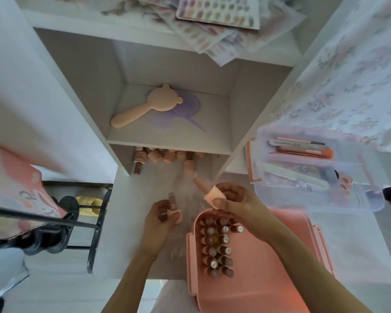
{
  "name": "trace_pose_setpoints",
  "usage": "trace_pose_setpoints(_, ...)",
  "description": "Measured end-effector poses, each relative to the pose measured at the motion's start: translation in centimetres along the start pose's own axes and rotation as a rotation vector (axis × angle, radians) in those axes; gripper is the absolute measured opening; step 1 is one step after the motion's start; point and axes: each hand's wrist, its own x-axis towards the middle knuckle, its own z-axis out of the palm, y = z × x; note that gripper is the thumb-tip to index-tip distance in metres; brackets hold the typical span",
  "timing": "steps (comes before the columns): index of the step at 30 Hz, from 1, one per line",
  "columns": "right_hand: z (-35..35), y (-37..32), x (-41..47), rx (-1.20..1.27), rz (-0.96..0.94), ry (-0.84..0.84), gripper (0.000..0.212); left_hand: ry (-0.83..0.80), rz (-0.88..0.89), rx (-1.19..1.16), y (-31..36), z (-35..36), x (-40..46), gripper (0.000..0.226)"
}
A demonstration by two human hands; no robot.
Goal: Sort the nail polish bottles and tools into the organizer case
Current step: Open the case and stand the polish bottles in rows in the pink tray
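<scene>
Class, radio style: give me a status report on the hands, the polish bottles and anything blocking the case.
Left hand grips polish bottles. Right hand holds one bottle above the pink case. Case part filled; loose bottles wait under the shelf. Nothing blocking.

A: Item one, the left hand [161, 219] and its forearm: what is worn?

B: No sleeve and no glove; the forearm is bare to the lower frame edge. A thin bracelet or chain [145, 253] crosses the wrist, too fine to tell its make.

A: Item two, the right hand [236, 201]?

B: Bare as well, forearm unsleeved as far as it shows. No ring, watch or band can be made out.
</scene>
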Motion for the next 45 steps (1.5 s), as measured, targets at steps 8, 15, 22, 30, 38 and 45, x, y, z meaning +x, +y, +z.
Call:
trace_pose_setpoints(8,-5.8,4.3,-6.1,0.093,0.044,-0.05,0.027,0.205,0.074,-0.176,1.6,1.2,-7.0,0.016)
trace_pose_setpoints(15,-8.1,9.3,-8.1,-0.27,0.109,0.063,0.024,0.253,0.249,-0.02,2.4,5.0,-10.7,0.018)
trace_pose_setpoints(22,-8.1,12.6,-5.6,-0.518,0.011,0.061,0.012,0.415,0.348,0.091,0.8,7.8,-12.2,0.013)
trace_pose_setpoints(30,-7.7,14.7,-3.8,-0.711,-0.142,0.124,0.023,0.462,0.406,0.099,0.1,8.9,-13.0,0.031)
trace_pose_setpoints(38,-7.3,16.2,-2.8,-0.691,-0.232,0.102,0.03,0.543,0.466,0.259,-1.7,9.0,-12.1,0.024)
trace_pose_setpoints(45,-7.1,16.3,-2.4,-0.603,-0.158,0.171,0.016,0.538,0.499,0.336,-1.9,8.7,-12.1,0.02)
